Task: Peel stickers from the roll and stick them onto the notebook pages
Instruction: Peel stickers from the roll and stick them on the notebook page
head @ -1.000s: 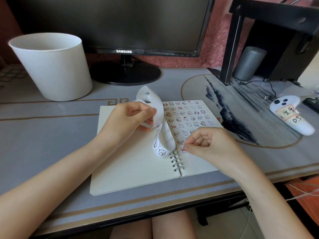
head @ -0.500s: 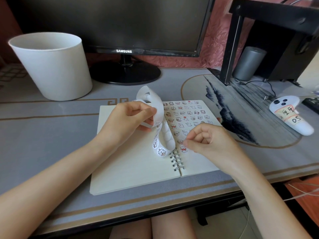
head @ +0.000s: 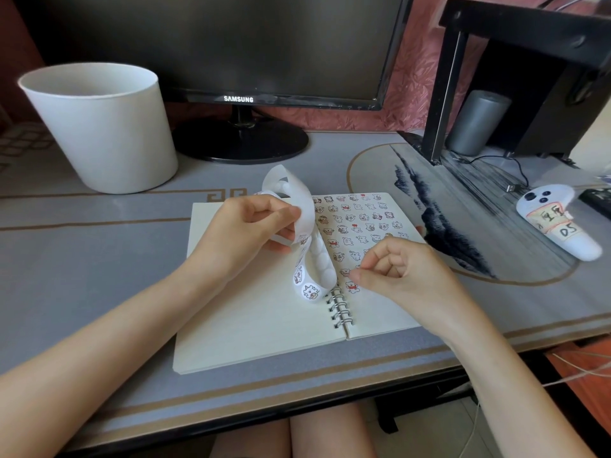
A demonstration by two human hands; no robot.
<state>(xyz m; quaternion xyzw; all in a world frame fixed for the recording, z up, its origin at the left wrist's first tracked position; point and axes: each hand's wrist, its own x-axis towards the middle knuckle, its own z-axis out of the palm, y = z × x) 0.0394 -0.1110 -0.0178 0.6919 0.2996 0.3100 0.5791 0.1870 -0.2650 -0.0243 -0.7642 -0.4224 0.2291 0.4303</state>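
Note:
An open spiral notebook (head: 251, 328) lies on the desk; its left page is blank and its right page is covered with several small cartoon stickers. My left hand (head: 248, 236) grips the white sticker roll (head: 305, 226) above the spine, and a strip with two cartoon stickers (head: 305, 285) curls down from it. My right hand (head: 400, 272) hovers over the lower right page with fingers curled and fingertip and thumb together. I cannot tell whether it holds a sticker.
A white bucket (head: 99, 127) stands at the back left. A Samsung monitor (head: 238, 51) on a round stand is behind the notebook. A black shelf frame (head: 443, 94), a grey cylinder (head: 476, 123) and a white controller (head: 558, 223) lie at the right.
My right hand has lifted off the lower right page and drifted slightly left toward the hanging strip. A new sticker now shows on the page near the spiral. My left hand stays still.

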